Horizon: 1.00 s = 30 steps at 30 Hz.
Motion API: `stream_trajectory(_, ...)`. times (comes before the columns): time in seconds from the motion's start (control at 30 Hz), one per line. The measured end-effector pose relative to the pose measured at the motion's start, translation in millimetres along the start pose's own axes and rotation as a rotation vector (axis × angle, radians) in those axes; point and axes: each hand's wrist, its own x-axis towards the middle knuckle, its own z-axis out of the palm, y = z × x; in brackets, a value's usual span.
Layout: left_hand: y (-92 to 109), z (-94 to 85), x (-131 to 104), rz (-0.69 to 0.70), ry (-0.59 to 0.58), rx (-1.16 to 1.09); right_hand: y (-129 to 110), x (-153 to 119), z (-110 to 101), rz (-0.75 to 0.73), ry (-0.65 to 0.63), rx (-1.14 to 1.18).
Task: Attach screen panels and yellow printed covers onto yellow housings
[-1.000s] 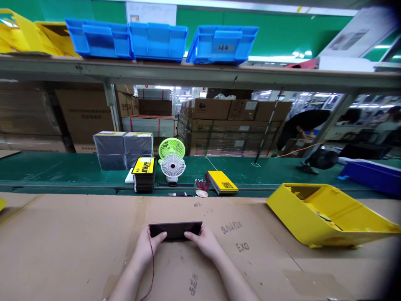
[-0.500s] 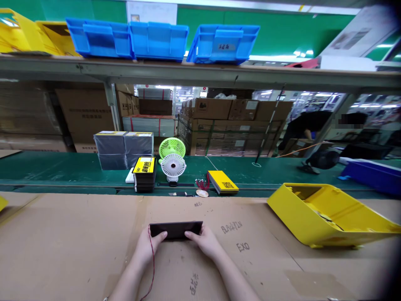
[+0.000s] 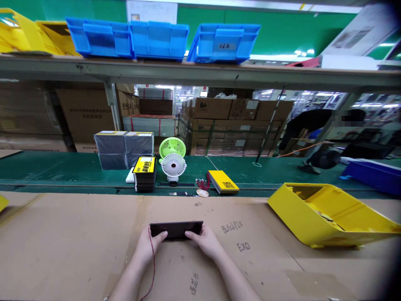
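A flat black panel [image 3: 176,230] is held up over the cardboard-covered table, between both hands. My left hand [image 3: 149,246] grips its left end, with the thumb across the near face. At its right end my right hand [image 3: 205,241] holds it the same way. A thin red and dark wire [image 3: 153,267] hangs from the panel's left end, past my left wrist, to the bottom of the view. The fingers behind the panel are hidden.
Beyond the cardboard [image 3: 94,234] stand a black stack with a yellow top [image 3: 145,177], a white fan [image 3: 173,166], a green fan [image 3: 172,146] and a yellow stack [image 3: 223,182]. A yellow bin [image 3: 313,225] is at right. A person [image 3: 307,123] bends over behind.
The person in the background has shifted slightly. Both hands and the black panel look the same.
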Motion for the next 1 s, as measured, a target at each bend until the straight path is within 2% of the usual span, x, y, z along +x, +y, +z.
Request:
stream_trajectory(0.3,-4.1,-0.9,0.4,0.026,-0.025,0.007,0.9,0.5,-1.3,-0.005,0.008,-0.031)
stream_trajectory(1.0,5.1,-0.3,-2.9,0.037,-0.033,-0.004,6.8,1.2,-1.8,-0.007,0.018,-0.01)
